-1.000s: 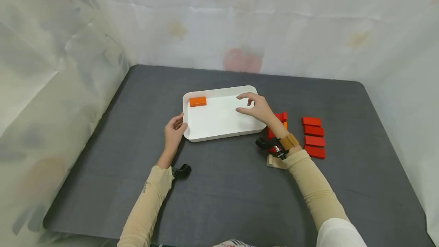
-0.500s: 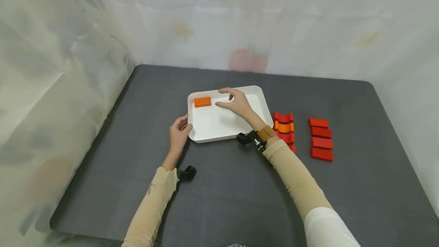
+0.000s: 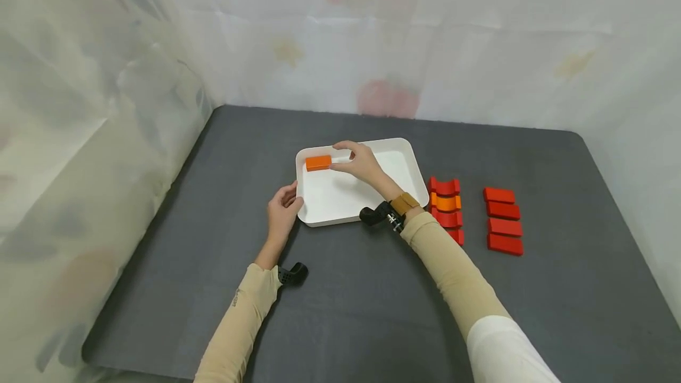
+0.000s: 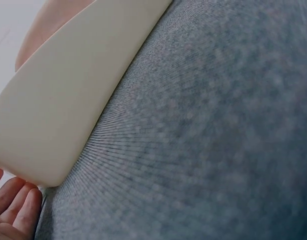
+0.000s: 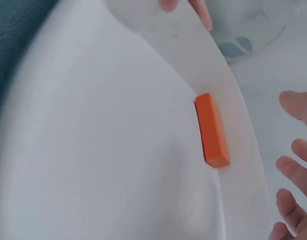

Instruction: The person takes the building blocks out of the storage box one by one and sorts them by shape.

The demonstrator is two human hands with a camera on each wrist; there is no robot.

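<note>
My right hand [image 3: 355, 162] is over the far left corner of the white tray [image 3: 372, 205], fingers spread and loosely curved just beside the orange block [image 3: 318, 163]; it holds nothing, and actual contact I cannot confirm (the wrist view shows a gap). My left hand [image 3: 282, 213] rests with relaxed fingers against the tray's near left corner. Progress, as I judge it: one block lies in the tray. Left outside, toward the worktop's right edge: a column of arched blocks [image 3: 446, 205] and a column of flat red blocks [image 3: 502, 220].
</note>
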